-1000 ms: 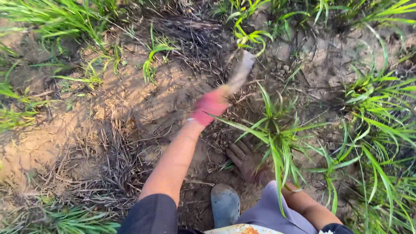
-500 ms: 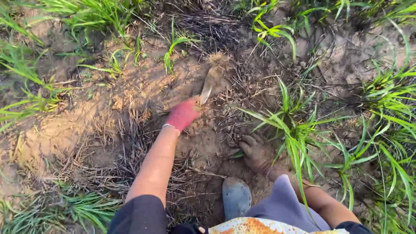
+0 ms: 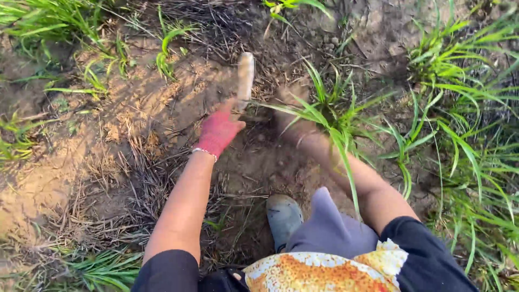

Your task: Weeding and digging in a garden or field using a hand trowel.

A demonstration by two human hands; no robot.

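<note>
My left hand, in a red glove, grips the handle of a short digging blade that points away from me over bare soil. My right hand, dirty and blurred by motion, reaches forward beside the blade at the base of a green grass clump. Grass leaves partly cover its wrist, so I cannot see whether it holds anything. Both arms are bare below dark sleeves.
My foot in a grey shoe stands on the soil below the hands. Dry dark stalks lie to the left. More grass clumps grow at the right and top left.
My right hand has left the ground near my foot and swung forward to the grass clump. My left hand has lifted the blade out of the soil and turned it upward.
</note>
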